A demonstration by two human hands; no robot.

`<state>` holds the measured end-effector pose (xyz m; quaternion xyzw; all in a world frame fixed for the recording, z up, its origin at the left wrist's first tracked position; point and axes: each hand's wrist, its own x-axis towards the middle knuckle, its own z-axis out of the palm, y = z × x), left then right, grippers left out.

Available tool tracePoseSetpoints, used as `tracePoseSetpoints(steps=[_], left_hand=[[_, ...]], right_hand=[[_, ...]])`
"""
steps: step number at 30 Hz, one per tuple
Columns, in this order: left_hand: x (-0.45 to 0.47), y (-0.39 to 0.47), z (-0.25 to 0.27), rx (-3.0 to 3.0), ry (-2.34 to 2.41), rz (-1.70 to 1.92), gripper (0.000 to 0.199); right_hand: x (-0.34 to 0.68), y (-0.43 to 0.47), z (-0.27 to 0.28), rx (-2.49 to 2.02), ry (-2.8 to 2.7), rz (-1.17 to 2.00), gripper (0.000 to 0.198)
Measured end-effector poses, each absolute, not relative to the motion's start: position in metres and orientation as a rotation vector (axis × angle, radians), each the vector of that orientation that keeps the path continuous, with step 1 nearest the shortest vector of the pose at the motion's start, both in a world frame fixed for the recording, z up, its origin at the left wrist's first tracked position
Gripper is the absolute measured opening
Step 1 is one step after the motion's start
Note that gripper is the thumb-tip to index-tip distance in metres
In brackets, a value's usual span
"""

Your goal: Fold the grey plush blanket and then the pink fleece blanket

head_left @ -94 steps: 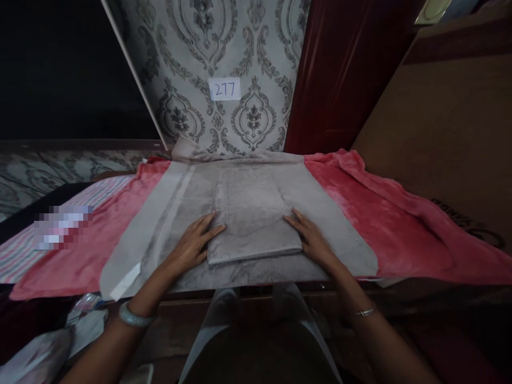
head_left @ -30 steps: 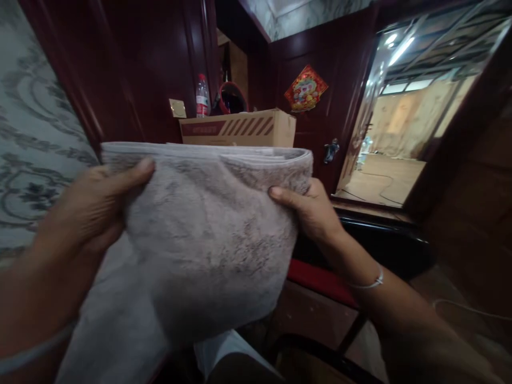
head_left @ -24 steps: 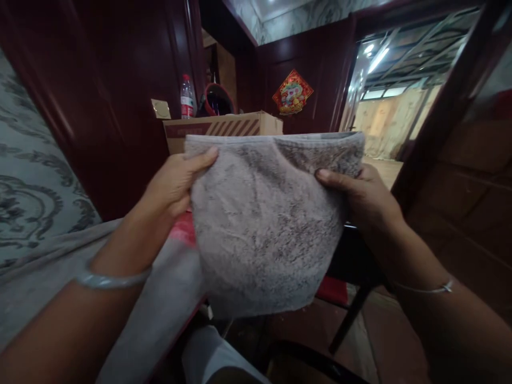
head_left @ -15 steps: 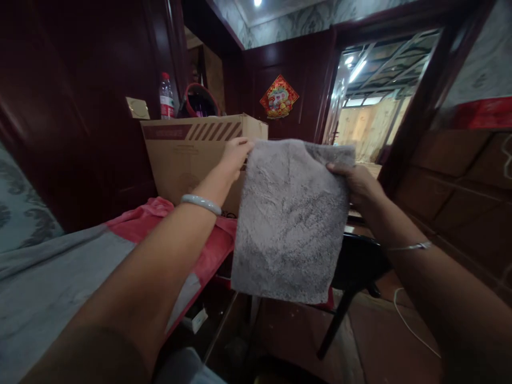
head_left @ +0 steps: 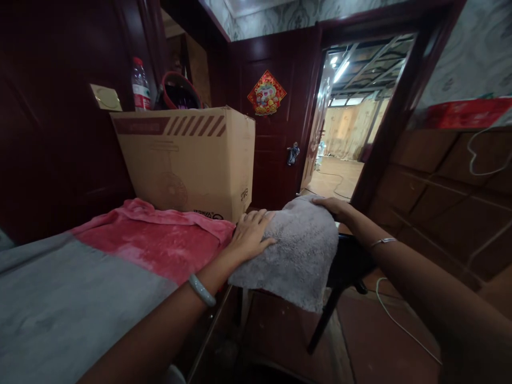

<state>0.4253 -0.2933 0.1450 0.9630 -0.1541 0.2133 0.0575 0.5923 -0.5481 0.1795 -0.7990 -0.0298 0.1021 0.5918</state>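
While the left hand [head_left: 252,236] lies nearly flat, fingers loosely extended, on the left edge of the gray cloth [head_left: 300,250], which drapes over the chair [head_left: 352,260] between both hands, the right hand [head_left: 335,208] touches its far right edge, though whether it grips cannot be told.

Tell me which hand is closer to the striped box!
Left. The left hand is just in front of the striped box; the right hand is farther right, by the right edge of the grey cloth.
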Motion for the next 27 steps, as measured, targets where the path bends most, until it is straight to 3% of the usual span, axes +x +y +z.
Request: tracePoseSetpoints(steps=[4, 9, 15, 20, 23, 27], left_hand=[[0.427, -0.297, 0.145, 2.936, -0.386, 0.739, 0.072], [0.425, -0.304, 0.141, 2.930, -0.333, 0.807, 0.073], [0.426, -0.311, 0.145, 2.983, -0.362, 0.852, 0.075], [0.425, -0.314, 0.144, 2.955, -0.369, 0.843, 0.070], [0.423, -0.318, 0.141, 2.976, -0.283, 0.879, 0.071], [0.426, -0.319, 0.141, 2.994, -0.241, 0.849, 0.074]], right_hand=[[0.575, -0.557, 0.177, -2.012, -0.127, 0.198, 0.033], [0.568, -0.568, 0.170, -2.205, -0.340, -0.059, 0.066], [0.557, -0.570, 0.179, -2.746, -0.514, -0.344, 0.038], [0.508, -0.551, 0.172, -2.721, -0.973, -0.686, 0.056], [0.490, -0.546, 0.155, -2.750, -1.129, -0.717, 0.070], [0.493, -0.551, 0.146, -2.756, -1.137, -0.632, 0.074]])
